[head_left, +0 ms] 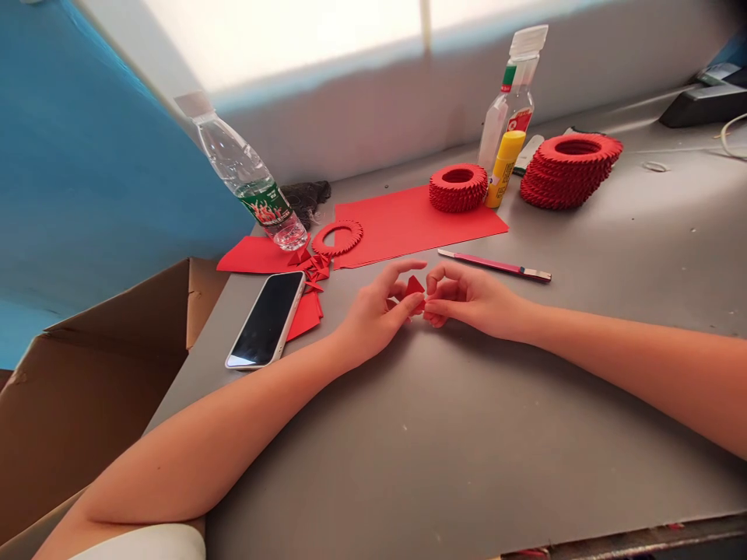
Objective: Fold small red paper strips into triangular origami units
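A small folded piece of red paper (415,286) is held above the grey table between my two hands. My left hand (382,311) pinches it between thumb and fingers. From the other side my right hand (461,295) closes thumb and fingertips on its right edge. Just beyond my hands lies a craft knife (496,265) with a pinkish-red handle. To the left, a ring of folded red paper (337,238) rests beside several loose folded red pieces (317,268). A phone (267,319) with a dark screen lies partly over red paper slips (306,315).
Red sheets (391,225) lie flat behind my hands. On them stands a ring stack (458,190), near a yellow glue stick (505,167). A larger ring stack (566,175), a water bottle (250,179) and a clear bottle (522,82) stand around. A cardboard box (99,397) sits left.
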